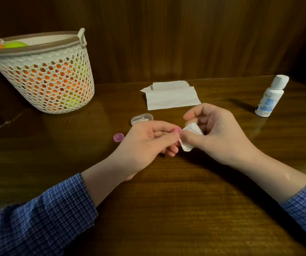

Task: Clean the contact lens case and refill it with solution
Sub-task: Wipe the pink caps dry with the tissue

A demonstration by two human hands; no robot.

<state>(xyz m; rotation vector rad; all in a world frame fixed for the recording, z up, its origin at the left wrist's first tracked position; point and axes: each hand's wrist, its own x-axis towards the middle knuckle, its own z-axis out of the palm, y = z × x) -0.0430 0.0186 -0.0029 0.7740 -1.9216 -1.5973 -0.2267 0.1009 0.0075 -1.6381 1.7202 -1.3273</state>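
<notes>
A: What does each hand hold?
B: The left hand pinches a small pink lens case; the right hand presses soft folded white tissue against it.
A: And nearby?
B: A round pink cap lies just left of the grip; the smooth white solution bottle stands well to the right.

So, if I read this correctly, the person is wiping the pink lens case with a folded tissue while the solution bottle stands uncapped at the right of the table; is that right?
Not quite: the head view shows the solution bottle with its white cap on. The rest holds: the left hand holds the pink lens case, and the right hand presses a folded tissue against it.
</notes>
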